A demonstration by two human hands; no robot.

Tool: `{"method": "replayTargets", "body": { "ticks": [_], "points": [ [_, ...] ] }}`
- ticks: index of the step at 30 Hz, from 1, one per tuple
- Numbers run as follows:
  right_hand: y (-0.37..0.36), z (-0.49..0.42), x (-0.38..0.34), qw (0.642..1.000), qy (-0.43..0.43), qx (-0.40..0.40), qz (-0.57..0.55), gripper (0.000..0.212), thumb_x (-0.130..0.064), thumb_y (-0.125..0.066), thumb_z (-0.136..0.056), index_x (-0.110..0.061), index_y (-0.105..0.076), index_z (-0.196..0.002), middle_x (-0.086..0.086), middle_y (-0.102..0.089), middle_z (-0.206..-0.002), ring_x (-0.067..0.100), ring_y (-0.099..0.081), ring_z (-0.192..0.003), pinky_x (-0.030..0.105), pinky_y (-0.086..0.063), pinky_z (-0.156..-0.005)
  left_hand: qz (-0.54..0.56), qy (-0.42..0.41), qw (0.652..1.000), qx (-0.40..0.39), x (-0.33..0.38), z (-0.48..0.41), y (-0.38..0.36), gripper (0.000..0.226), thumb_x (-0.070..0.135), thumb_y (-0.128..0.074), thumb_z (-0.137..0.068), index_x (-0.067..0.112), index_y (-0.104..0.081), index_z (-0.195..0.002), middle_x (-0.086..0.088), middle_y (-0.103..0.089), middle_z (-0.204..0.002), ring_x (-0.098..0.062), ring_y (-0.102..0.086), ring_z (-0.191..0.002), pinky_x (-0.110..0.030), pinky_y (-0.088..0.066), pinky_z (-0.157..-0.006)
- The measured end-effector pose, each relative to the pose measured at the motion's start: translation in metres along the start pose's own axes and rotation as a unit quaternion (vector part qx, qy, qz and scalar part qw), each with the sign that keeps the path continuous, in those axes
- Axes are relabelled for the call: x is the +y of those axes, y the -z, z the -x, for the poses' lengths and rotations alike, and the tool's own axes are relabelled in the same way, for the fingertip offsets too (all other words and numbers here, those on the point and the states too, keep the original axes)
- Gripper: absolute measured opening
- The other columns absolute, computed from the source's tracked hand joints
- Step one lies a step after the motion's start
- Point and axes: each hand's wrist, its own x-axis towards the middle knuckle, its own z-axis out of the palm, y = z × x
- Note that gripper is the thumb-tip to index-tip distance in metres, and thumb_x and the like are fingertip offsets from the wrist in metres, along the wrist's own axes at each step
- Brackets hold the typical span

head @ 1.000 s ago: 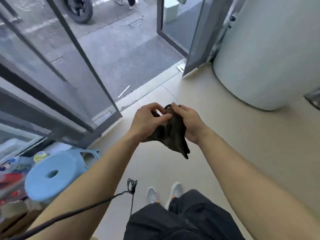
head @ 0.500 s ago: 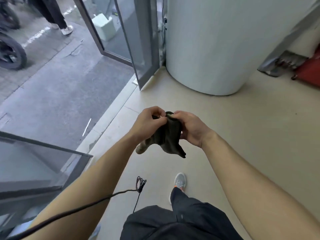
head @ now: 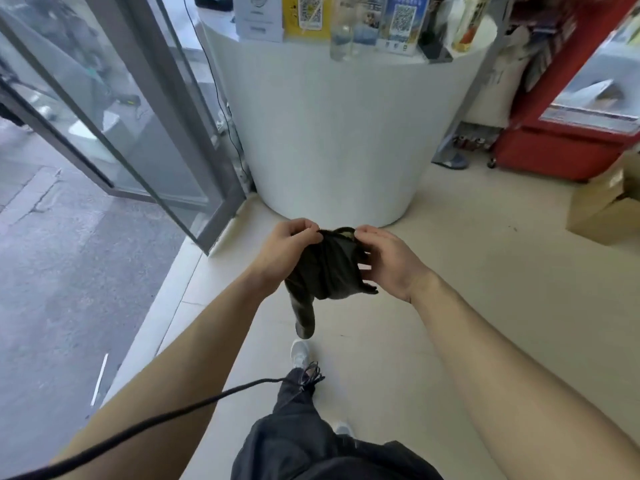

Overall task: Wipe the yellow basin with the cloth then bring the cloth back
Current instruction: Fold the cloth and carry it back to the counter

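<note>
A pale beige floor (head: 467, 306) fills most of the view, meeting grey pavement (head: 52, 271) along its left edge. At the floor's far edge stands a wide, round white counter (head: 339, 133), its top crowded with printed signs and a clear bottle (head: 341, 32). A metal-framed glass door (head: 149, 126) stands open at the far left corner of the floor, just beside the counter's base. A red cabinet (head: 561, 147) sits along the right edge, with a cardboard box (head: 606, 209) nearer on the same side. Two bare forearms reach forward over the middle of the floor. The dark cloth (head: 325, 268) hangs in the air between the hands, in front of the counter's base, one corner trailing down. The left hand (head: 284, 247) pinches its top edge with curled fingers, and the right hand (head: 388, 261) pinches the same edge between thumb and forefinger. A black cord (head: 173, 414) crosses the left forearm. A grey shoe (head: 299, 351) rests on the floor below the cloth.
</note>
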Motion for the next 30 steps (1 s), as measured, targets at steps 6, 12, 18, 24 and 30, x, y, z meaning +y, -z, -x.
{"method": "replayTargets", "body": {
  "ticks": [6,12,18,24,30],
  "points": [
    [0.025,-0.075,-0.039,0.993,0.046,0.096,0.051,0.018,-0.009,-0.072,-0.089,-0.011,-0.062,-0.104,0.005,-0.069,-0.099,0.020,-0.069,-0.092,0.042,-0.057,-0.080,0.051,0.016,0.997,-0.064,0.026,-0.120,0.004,0.018,0.034,-0.070,-0.079,0.016,-0.066,-0.079,-0.008,-0.062,-0.078,-0.023,-0.059,-0.076,-0.039,-0.047,-0.078],
    [0.093,-0.116,-0.088,0.961,0.056,0.271,-0.026,0.009,-0.012,-0.072,-0.089,-0.014,-0.065,-0.093,0.002,-0.069,-0.093,0.021,-0.065,-0.085,0.036,-0.057,-0.068,0.051,0.041,0.995,-0.073,0.051,-0.231,0.036,0.022,0.028,-0.083,-0.080,0.018,-0.072,-0.096,0.000,-0.074,-0.089,-0.017,-0.069,-0.079,-0.030,-0.054,-0.075],
    [0.183,-0.131,-0.115,0.948,0.031,0.315,-0.027,0.012,-0.015,-0.067,-0.093,-0.018,-0.061,-0.082,-0.001,-0.065,-0.086,0.018,-0.062,-0.079,0.034,-0.055,-0.064,-0.094,0.015,0.992,-0.081,0.055,-0.322,0.034,0.023,0.038,-0.085,-0.068,0.027,-0.078,-0.088,0.004,-0.077,-0.094,-0.013,-0.069,-0.089,-0.028,-0.052,-0.078],
    [0.275,-0.155,-0.135,0.935,0.015,0.347,-0.068,0.004,-0.023,-0.069,-0.092,-0.022,-0.068,-0.088,-0.001,-0.068,-0.093,0.021,-0.063,-0.086,0.036,-0.054,-0.069,-0.286,-0.025,0.958,-0.023,0.062,-0.383,-0.044,0.003,0.028,-0.077,-0.084,0.029,-0.075,-0.082,0.010,-0.074,-0.081,-0.012,-0.069,-0.078,-0.024,-0.053,-0.069],
    [0.341,-0.180,-0.170,0.919,0.024,0.388,-0.071,0.013,-0.015,-0.066,-0.086,-0.021,-0.061,-0.076,0.001,-0.063,-0.079,0.022,-0.059,-0.078,0.037,-0.052,-0.066,-0.332,-0.016,0.943,0.023,0.104,-0.412,-0.180,0.013,0.036,-0.072,-0.084,0.022,-0.072,-0.084,0.010,-0.070,-0.076,-0.011,-0.064,-0.069,-0.023,-0.050,-0.065]
  ]
}}
